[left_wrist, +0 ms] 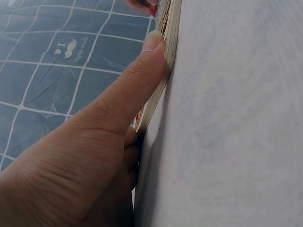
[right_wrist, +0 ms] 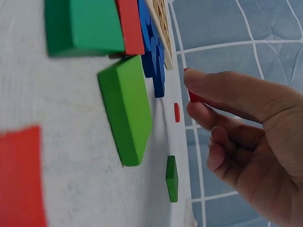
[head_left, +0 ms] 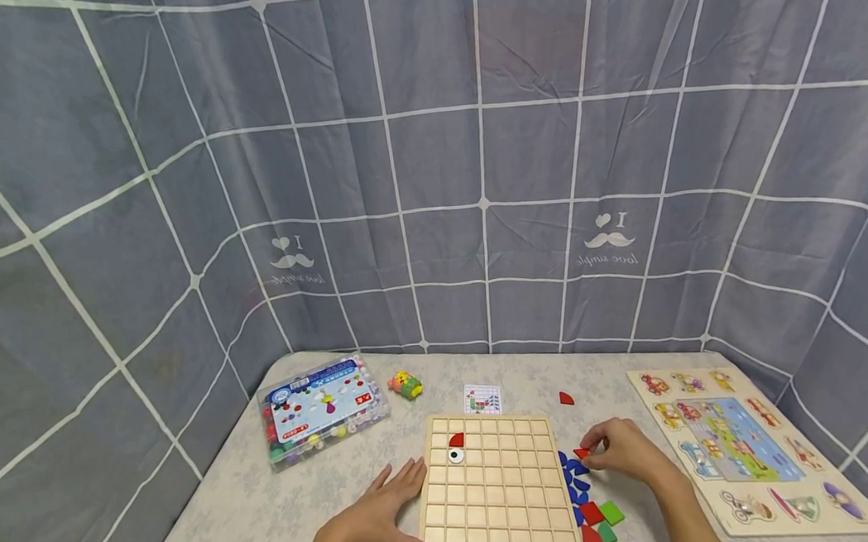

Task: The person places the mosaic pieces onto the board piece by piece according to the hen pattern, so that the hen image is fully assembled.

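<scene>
My left hand (head_left: 380,513) lies spread at the left side of a wooden grid board (head_left: 496,493), fingertips at its edge and the thumb at the near corner. In the left wrist view the thumb (left_wrist: 142,78) presses along the board's side. Beyond the board's right edge, my right hand (head_left: 626,451) pinches a small red piece (right_wrist: 193,96) between thumb and index finger, above the blue pieces (head_left: 580,486); the fingertips cover part of it. Upper left on the grid sit a red quarter-round piece (head_left: 457,440) and a white eye disc (head_left: 456,455).
A small pattern card (head_left: 482,400) lies behind the board, with a red quarter-round (head_left: 566,398) to its right. Red and green blocks (head_left: 611,512) lie near the right edge. A bead box (head_left: 324,404) and small toy (head_left: 406,385) stand left; a picture puzzle (head_left: 762,516) lies right.
</scene>
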`<state>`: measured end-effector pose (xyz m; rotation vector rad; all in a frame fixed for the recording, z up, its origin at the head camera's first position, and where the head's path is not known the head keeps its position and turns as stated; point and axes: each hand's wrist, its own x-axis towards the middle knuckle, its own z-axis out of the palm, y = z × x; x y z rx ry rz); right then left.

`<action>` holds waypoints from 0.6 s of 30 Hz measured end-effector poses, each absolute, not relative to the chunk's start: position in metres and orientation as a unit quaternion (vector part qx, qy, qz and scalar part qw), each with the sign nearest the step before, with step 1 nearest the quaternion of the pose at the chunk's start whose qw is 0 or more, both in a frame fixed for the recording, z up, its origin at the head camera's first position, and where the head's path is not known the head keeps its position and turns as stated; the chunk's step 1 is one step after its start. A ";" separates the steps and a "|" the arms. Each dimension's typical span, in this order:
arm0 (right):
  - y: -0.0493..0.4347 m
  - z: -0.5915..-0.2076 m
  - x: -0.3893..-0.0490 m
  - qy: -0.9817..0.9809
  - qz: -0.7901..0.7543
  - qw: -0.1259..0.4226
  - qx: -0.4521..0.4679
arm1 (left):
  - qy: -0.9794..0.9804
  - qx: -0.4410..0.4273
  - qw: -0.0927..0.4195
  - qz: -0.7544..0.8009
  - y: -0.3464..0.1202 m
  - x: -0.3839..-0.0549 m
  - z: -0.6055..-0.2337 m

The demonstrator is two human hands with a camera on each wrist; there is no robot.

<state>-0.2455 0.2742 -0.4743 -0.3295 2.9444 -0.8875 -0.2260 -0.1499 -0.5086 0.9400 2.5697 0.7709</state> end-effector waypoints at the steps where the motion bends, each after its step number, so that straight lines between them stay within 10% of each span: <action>1: 0.274 -0.474 -0.246 0.951 -0.287 0.024 -0.109 | 0.894 0.327 0.149 0.268 -0.150 -0.226 -0.508; 18: 0.237 -0.466 -0.249 0.944 -0.292 0.035 -0.147 | 0.894 0.319 0.159 0.272 -0.150 -0.227 -0.509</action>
